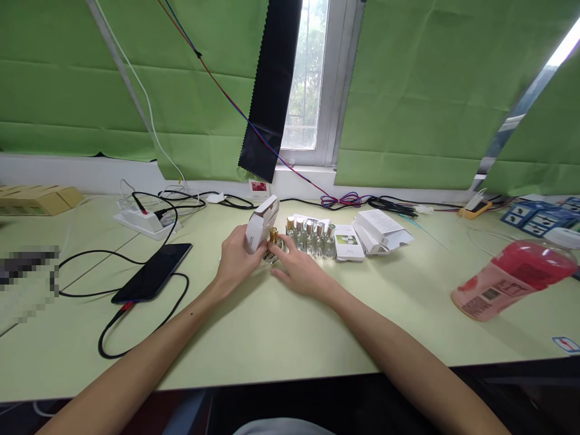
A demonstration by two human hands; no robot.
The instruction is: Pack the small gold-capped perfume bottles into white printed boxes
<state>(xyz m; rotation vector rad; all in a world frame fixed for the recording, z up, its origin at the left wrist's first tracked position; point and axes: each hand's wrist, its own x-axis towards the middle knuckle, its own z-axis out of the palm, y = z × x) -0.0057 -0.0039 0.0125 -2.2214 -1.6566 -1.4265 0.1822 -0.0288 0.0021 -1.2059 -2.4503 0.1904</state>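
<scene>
My left hand [238,260] grips a small white carton [263,225], tilted up above the table. Right beside it stands a small glass perfume bottle [273,234] with a gold cap. The thumb and fingers of my right hand [302,270] close on this bottle, and my left fingertips reach close to it. Just behind my right hand, several similar clear bottles [319,241] with gold and silver caps stand in a row. To their right lies a flat white carton [348,243] with a green picture, then crumpled-looking opened white cartons [379,229].
A phone [154,272] with a plugged cable lies at left, near a white power strip [142,220]. Yellow boxes [40,199] are at far left. A pink bottle [507,281] stands at right, before blue boxes [539,217]. Cables [348,198] run along the wall.
</scene>
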